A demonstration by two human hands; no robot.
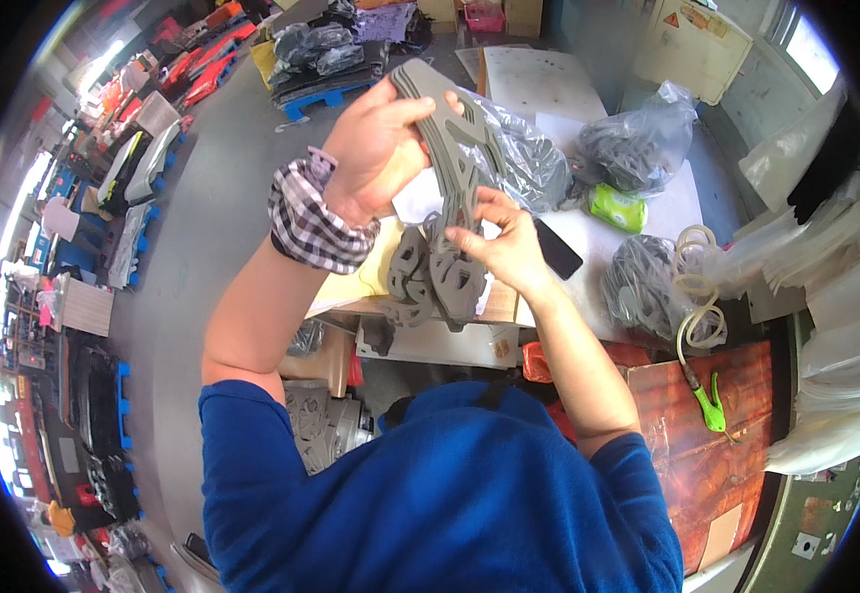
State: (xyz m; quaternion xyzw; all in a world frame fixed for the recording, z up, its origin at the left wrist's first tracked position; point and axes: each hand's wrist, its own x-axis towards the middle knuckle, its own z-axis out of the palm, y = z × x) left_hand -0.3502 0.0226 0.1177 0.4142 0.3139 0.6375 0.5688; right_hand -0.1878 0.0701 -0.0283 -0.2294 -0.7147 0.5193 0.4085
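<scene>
Raised above the table, a stack of thin grey cut-out pieces is held upright between both hands. My left hand grips its upper left edge, with the fingers behind it and the thumb on its side. At its lower end, my right hand pinches the pieces between thumb and fingers. Just below, more grey cut-out pieces lie heaped at the near edge of the table. A black phone rests right beside my right hand. What material the pieces are, I cannot tell.
Clear bags of grey pieces and a green packet sit on the white table. A green air gun hangs from a coiled hose over a reddish-brown box. Plastic bags hang at the right.
</scene>
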